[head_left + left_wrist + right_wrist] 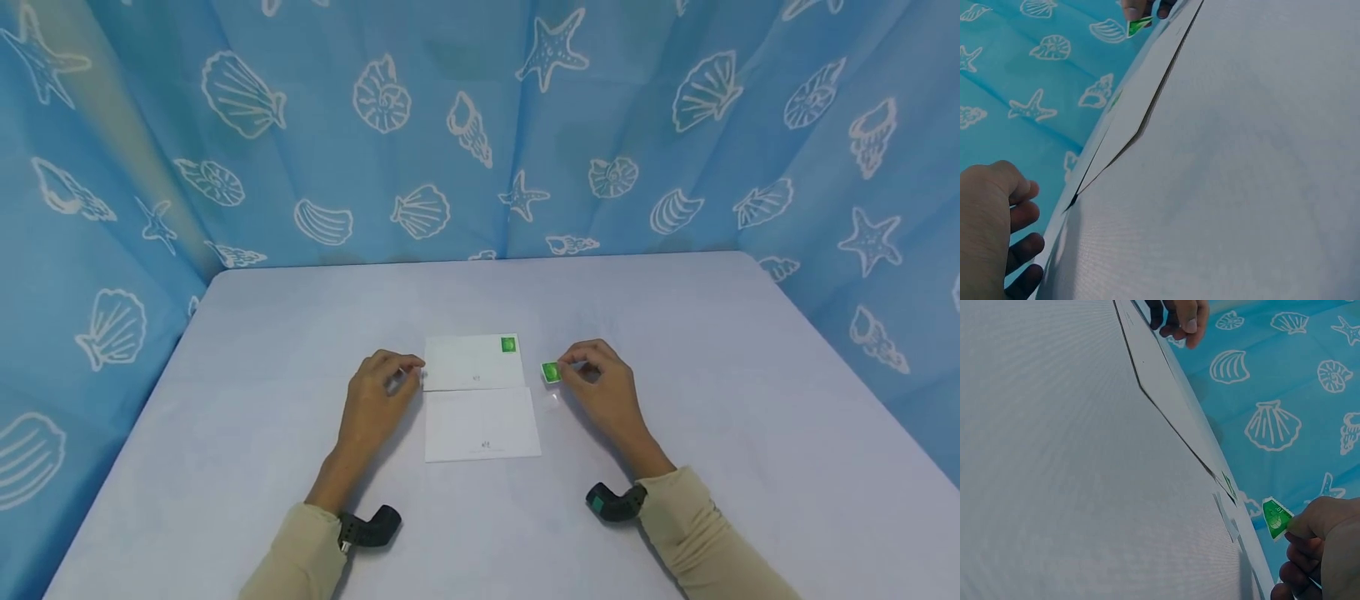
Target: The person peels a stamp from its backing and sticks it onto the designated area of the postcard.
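Between thumb and fingertips, my right hand (pixel 600 385) pinches a small green stamp (pixel 1277 519) with a white border, raised over the table in the right wrist view. It is just right of two white envelopes lying one behind the other. The far envelope (pixel 461 362) bears a green stamp (pixel 508 343) at its upper right corner. The near envelope (pixel 480 425) has only small dark print low in its middle. My left hand (pixel 377 396) has loosely bent fingers, their tips right at the far envelope's left edge, with nothing held in them.
Under the right hand, a small pale strip (pixel 1225 519) lies on the table beside the envelopes. The white table (pixel 300 317) runs back to a blue curtain (pixel 465 158) printed with shells and starfish. Dark wrist cameras (pixel 371 527) are strapped to both wrists.
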The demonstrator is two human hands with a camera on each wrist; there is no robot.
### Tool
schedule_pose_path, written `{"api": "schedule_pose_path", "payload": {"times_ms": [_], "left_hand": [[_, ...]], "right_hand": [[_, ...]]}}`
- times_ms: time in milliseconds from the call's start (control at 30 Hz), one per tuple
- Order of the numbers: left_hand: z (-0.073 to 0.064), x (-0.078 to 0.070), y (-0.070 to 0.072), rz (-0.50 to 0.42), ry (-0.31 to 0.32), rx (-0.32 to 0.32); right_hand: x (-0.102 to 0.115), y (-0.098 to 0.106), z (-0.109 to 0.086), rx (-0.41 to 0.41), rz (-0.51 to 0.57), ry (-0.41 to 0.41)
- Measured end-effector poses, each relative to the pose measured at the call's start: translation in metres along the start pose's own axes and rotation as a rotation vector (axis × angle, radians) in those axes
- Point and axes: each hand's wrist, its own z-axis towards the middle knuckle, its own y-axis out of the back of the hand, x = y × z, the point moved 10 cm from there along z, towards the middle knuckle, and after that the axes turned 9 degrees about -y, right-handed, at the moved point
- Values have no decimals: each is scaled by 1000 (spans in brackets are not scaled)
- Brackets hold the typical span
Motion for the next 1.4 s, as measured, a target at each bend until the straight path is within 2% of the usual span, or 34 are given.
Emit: {"api": "schedule_pose_path", "payload": {"times_ms": [267,500,733,900,1200,1400], "left_hand": [[2,-9,2,-73,-22,-31],[7,-39,1,-169,-38,-5],[11,-72,4,-200,-69,15],[12,-92,7,-215,-84,30],[12,-112,13,-258,-114,35],[13,-128,20,-287,-123,31]], "right_hand": [[5,3,1,-29,21,31],[25,6,-2,-51,62,110],[52,6,-10,-54,77,231],[67,11,-14,-56,91,271],[103,21,-28,-53,157,331],[147,34,-45,-44,202,390]]}}
